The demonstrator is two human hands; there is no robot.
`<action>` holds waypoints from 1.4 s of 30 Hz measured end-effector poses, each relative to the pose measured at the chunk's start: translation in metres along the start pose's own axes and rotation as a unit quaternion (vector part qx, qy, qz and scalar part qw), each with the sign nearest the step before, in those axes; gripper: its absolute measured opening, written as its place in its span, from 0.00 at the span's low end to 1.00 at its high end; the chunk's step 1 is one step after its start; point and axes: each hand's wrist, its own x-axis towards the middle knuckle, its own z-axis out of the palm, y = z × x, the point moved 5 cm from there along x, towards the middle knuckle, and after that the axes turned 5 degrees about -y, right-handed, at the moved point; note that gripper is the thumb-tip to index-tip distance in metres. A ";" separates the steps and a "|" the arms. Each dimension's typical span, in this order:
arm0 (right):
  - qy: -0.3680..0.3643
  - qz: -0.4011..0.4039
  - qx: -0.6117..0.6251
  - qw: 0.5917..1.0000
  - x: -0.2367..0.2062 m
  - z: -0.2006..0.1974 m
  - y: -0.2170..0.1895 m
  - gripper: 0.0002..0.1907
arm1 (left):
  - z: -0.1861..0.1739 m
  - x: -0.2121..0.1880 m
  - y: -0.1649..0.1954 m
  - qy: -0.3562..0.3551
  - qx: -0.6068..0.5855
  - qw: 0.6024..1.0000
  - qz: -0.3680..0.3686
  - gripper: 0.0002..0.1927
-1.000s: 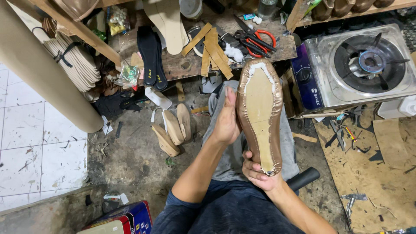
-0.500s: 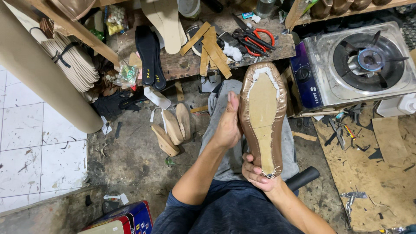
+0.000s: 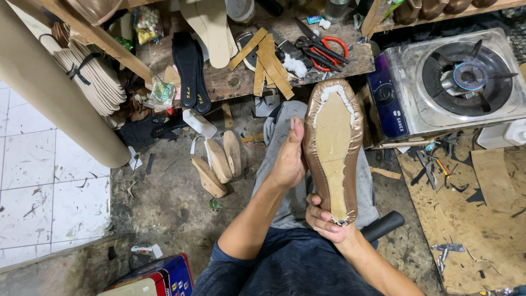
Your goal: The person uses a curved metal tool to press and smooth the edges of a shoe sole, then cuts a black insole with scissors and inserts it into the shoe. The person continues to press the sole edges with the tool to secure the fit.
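**Two hands on an upturned shoe**

One cluttered workshop floor [image 3: 164, 203], dirty concrete meeting white tiles, surrounds the seated person. A low wooden bench [image 3: 230, 82] carries insole blanks, strips and red-handled scissors [image 3: 323, 49]; a gas stove [image 3: 455, 82] stands to the right, a thick cardboard roll [image 3: 60, 98] to the left.

The bronze shoe [image 3: 333, 151] is propped sole-up over the lap. The work looks like lasting: the upper's edge is folded over the pale insole. The left hand [image 3: 287, 159] presses flat against the shoe's side, fingers together, thumb up. The right hand [image 3: 327, 222] cups the heel, fingers curled beneath. Pressing the pleated edge down evenly would likely come next.
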 end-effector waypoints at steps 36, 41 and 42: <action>0.193 -0.280 -0.564 0.752 -0.001 0.050 -0.039 0.33 | -0.010 0.004 -0.008 0.101 0.111 0.988 0.026 0.33; 0.271 -0.197 -0.820 0.465 0.005 0.059 -0.035 0.36 | -0.015 0.016 -0.010 0.019 -0.035 0.999 -0.013 0.40; 0.259 -0.199 -0.781 0.533 0.006 0.059 -0.035 0.37 | -0.018 0.020 -0.005 0.057 0.059 0.996 -0.025 0.41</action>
